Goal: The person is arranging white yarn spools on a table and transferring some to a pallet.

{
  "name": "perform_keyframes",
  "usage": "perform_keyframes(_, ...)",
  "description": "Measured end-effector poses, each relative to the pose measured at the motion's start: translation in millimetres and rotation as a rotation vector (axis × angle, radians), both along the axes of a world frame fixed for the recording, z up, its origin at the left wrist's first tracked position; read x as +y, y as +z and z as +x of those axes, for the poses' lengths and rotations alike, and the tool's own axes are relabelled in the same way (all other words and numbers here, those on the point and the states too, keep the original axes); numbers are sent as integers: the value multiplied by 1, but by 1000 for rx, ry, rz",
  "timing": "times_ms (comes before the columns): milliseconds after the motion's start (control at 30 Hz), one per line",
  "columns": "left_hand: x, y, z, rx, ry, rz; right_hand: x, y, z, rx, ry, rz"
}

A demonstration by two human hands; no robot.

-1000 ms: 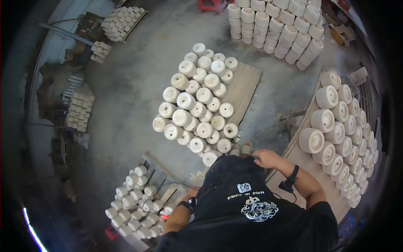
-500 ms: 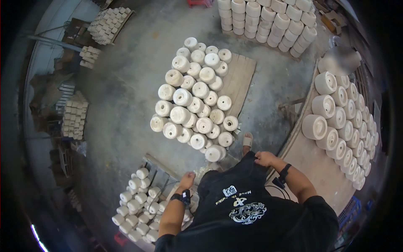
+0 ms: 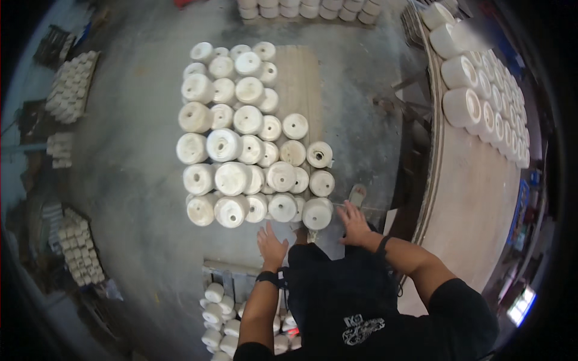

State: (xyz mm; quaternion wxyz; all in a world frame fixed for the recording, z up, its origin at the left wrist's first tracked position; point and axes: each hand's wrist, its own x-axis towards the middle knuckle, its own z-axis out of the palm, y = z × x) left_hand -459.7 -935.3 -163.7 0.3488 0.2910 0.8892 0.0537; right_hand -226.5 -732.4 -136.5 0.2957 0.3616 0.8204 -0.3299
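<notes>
My left hand [image 3: 272, 245] is stretched forward with its fingers spread, holding nothing. It is just short of the near row of off-white, round plaster-like blocks [image 3: 282, 207], several with a hole in the top face. My right hand [image 3: 355, 225], also open, reaches out to the right of the nearest corner block [image 3: 317, 213]. A gap shows between each hand and the blocks. The blocks stand close together in stacked rows on a wooden board [image 3: 299, 84] on the floor.
To the right, a long wooden table [image 3: 472, 180] carries rows of larger pale cylinders [image 3: 462, 108]. Smaller white pieces [image 3: 224, 313] lie piled by a slatted pallet [image 3: 232, 274] at my lower left. More stacks [image 3: 308, 10] stand at the back and a pale stack [image 3: 81, 249] at the left.
My right hand has let go of the dark cloth at my front and opened. Both hands now reach forward toward the blocks. The whole view has turned and shifted.
</notes>
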Motion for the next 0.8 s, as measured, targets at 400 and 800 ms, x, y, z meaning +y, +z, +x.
perform_keyframes(400,57,-131,-25,86,-401,79,-87,-173,-51,211,150,188)
perform_keyframes(800,74,-97,-2,68,-401,105,-25,-106,-18,85,-694,-94)
